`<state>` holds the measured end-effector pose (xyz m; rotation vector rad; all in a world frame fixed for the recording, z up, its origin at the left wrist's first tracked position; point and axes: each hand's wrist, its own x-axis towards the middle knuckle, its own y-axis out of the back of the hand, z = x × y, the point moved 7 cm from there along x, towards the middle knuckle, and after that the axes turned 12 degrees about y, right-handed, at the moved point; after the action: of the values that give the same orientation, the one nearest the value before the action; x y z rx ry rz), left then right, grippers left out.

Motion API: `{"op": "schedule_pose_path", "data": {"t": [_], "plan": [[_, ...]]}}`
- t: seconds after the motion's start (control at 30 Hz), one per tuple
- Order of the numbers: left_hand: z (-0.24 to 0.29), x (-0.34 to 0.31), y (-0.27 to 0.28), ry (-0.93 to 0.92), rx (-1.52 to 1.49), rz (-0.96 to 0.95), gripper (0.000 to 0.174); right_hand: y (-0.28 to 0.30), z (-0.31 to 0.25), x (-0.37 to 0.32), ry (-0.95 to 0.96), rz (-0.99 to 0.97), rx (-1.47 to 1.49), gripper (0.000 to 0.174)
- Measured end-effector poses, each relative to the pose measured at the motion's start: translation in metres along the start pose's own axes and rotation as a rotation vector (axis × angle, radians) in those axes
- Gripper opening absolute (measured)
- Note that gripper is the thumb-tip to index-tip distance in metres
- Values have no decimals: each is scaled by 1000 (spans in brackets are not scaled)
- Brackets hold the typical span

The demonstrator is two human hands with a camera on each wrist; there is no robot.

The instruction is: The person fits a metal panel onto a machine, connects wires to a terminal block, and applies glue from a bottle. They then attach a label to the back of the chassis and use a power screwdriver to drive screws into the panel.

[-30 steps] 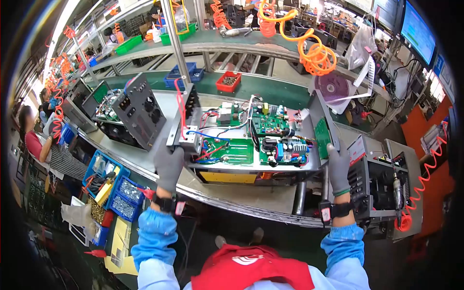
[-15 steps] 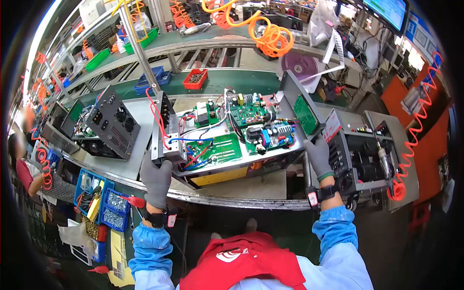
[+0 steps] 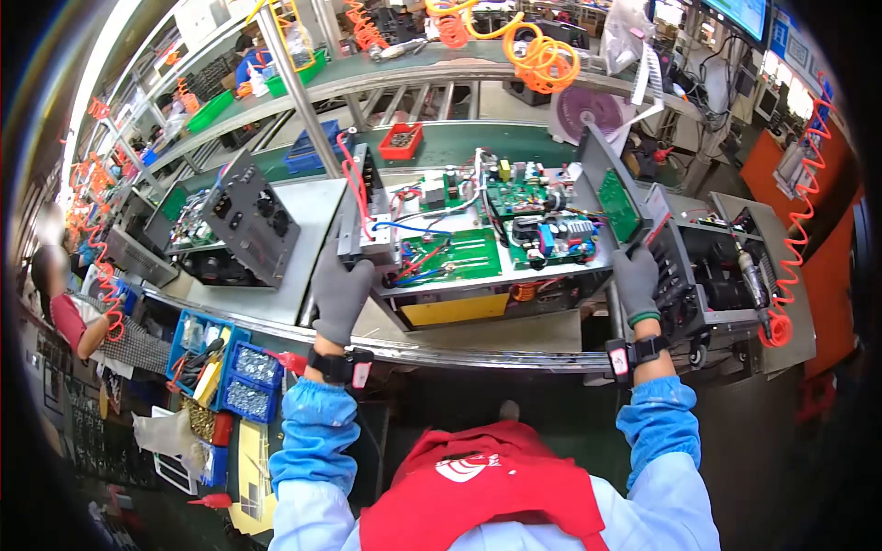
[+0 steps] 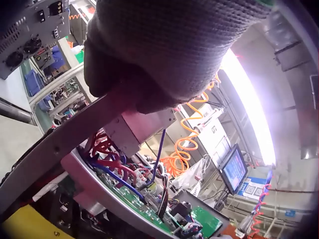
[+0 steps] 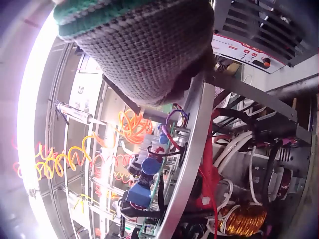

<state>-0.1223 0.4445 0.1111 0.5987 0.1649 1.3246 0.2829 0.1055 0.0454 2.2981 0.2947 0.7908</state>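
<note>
Largest is the pale surface (image 3: pixel 542 338) with a metal front rail. The open grey metal chassis (image 3: pixel 514 277), a long frame packed with electronics, lies above this rail-edged surface, between a grey fan-backed unit (image 3: pixel 257 220) well to its left and a grey wheeled unit (image 3: pixel 717 271) close by its right end. How much of its weight the surface bears, I cannot tell.

The left grip (image 3: pixel 342 294), in a grey knitted glove, is clamped on the chassis's left end, fingers curled over the metal edge. The right grip (image 3: pixel 637 280), gloved alike, is curled round the near right corner.

The frame looks stiff and probably heavy, so one grip at each end seems right; smooth metal could slip a little, though the knit should help. The green circuit boards (image 3: pixel 473 253) look fragile and poor places to press. Smaller still, the copper-coloured wound coil (image 5: pixel 244 220) inside and the soft, looping red wires (image 3: pixel 354 179) at the left could snag or pull loose; bare metal at the ends is the better hold.
</note>
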Motion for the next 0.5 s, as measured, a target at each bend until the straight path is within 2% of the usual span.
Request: {"op": "schedule_pose_path", "data": {"t": [0.07, 0.13, 0.23, 0.33, 0.37, 0.47, 0.5], "plan": [[9, -4, 7, -59, 27, -6, 38, -4, 1, -8, 89, 71, 58, 39], [3, -1, 6, -34, 60, -30, 35, -7, 4, -13, 95, 74, 108, 42], [-8, 5, 2, -93, 78, -15, 35, 0, -6, -28, 79, 115, 148, 49], [-7, 4, 3, -105, 71, -35, 37, -9, 7, -48, 97, 231, 140, 51], [-7, 4, 3, -118, 84, -43, 38, -7, -8, -61, -27, 164, 131, 53], [-7, 8, 4, -167, 113, -65, 40, -44, -22, -87, -2, 59, 344, 53], [-13, 12, 4, -158, 131, -79, 40, -51, -49, -99, 27, -13, 380, 54]]}}
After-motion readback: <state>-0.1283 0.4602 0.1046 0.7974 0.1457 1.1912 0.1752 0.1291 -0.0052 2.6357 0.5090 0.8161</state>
